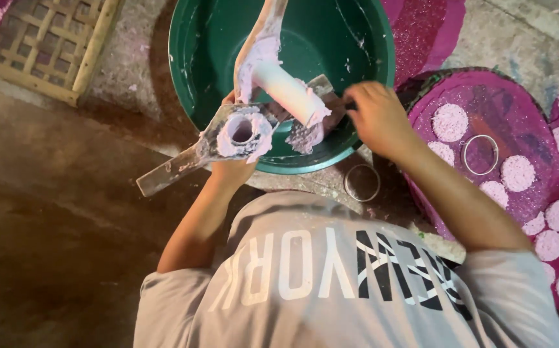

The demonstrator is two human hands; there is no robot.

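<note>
My left hand (231, 171) grips from below a flat paddle-like tool (183, 161) with a round hole ringed in pink paste (244, 132), held over the near rim of a green basin (357, 38). A white tube (286, 90) smeared with the same paste slants above the paddle, joined to a curved paste-coated arm (257, 45). My right hand (379, 116) is pinched on a small flat scraper (305, 134), which is coated in paste and lies against the paddle under the tube. The scraper's handle is mostly hidden by my fingers.
Round magenta mats (518, 116) at the right carry several pale pink discs (450, 122). One metal ring (480, 154) lies on a mat, another ring (362, 182) on the floor by the basin. A bamboo lattice tray (47, 38) sits at the top left.
</note>
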